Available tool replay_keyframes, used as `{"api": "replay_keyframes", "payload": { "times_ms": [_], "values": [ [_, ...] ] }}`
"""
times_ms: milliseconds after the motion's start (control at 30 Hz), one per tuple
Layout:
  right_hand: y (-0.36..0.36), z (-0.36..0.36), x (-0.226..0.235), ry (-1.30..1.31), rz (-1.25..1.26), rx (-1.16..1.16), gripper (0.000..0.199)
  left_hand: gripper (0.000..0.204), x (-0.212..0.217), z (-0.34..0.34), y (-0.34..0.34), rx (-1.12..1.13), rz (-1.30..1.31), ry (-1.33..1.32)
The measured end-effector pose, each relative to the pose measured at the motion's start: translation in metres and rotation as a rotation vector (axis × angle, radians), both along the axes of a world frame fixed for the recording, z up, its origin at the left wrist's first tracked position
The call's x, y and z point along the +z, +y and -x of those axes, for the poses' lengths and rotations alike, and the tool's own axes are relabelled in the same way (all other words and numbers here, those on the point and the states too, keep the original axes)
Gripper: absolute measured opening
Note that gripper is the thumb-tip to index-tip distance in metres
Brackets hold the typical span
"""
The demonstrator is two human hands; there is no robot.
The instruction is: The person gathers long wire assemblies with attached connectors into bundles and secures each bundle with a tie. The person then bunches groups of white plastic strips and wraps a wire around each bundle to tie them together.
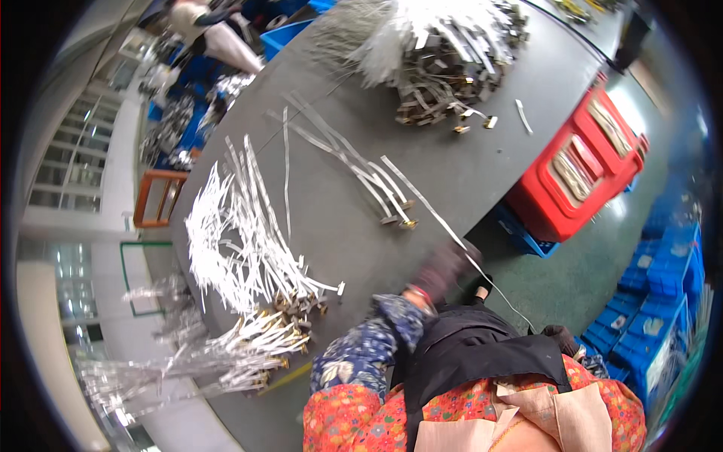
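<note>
My left hand [444, 275], in a dark glove and smeared by motion, is at the table's near edge. A long white flat cable [422, 199] bends at its fingers, which appear closed on it. The cable's thin tail runs down toward my right hand [561, 339], also dark-gloved, low beside my black apron; its fingers are mostly hidden. On the grey table [346, 248], several loose flat cables [365, 175] with small connector ends lie beyond my left hand. A large heap of white flat cables [241, 241] spreads to the left.
A big bundle of cables [444, 60] lies at the far side, with a short white strip [523, 117] beside it. A red plastic box-like object [576, 169] stands off the right edge. Blue crates [644, 309] are stacked at right. Another person [215, 38] is at far left.
</note>
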State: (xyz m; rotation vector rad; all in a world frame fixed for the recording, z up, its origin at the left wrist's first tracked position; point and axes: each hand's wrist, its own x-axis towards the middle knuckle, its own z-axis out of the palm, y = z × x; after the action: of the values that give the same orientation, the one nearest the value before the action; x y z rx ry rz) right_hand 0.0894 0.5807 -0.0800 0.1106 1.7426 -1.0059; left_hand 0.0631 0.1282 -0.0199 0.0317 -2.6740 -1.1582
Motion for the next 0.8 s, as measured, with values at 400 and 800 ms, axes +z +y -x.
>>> {"api": "replay_keyframes", "payload": {
  "times_ms": [400, 800],
  "values": [
    [-0.215, 0.089, 0.059, 0.391, 0.464, 0.109, 0.019, 0.017, 0.058, 0.029, -0.026, 0.411, -0.724, -0.179],
    [-0.348, 0.160, 0.051, 0.986, 0.513, 0.170, 0.048, 0.058, 0.090, -0.129, -0.353, 1.298, 0.425, -0.772]
  ]
}}
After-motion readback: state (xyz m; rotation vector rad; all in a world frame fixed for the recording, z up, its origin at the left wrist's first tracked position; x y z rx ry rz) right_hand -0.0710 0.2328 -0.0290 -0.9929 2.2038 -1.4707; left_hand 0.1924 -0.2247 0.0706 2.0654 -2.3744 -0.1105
